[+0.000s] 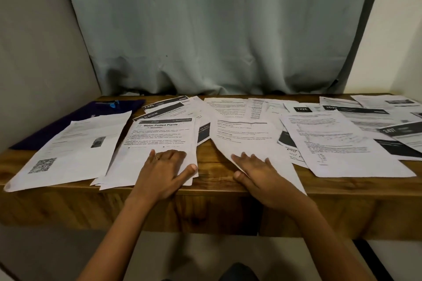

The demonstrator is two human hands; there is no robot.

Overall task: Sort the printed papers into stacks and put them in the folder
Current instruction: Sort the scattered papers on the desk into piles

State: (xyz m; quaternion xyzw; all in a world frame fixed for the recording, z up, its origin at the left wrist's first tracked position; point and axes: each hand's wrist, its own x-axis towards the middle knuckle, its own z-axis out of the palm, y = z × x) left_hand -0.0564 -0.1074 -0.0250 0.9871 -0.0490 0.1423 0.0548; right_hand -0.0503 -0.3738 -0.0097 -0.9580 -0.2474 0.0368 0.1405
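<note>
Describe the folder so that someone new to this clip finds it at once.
Start at the wooden table and go to its far left corner. The folder lies flat there, partly under a sheet. It is the only dark purple thing among white papers.

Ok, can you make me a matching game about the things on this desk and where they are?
Things
1. dark purple flat folder
2. white printed sheet headed Water Potted Plants
3. white printed sheet with a QR code
4. pale grey-green cloth curtain

Places
A. hanging behind the brown wooden desk
B. under the left hand
C. back left part of the desk
D. front left of the desk

Pairs: 1-C, 2-B, 3-D, 4-A
</note>
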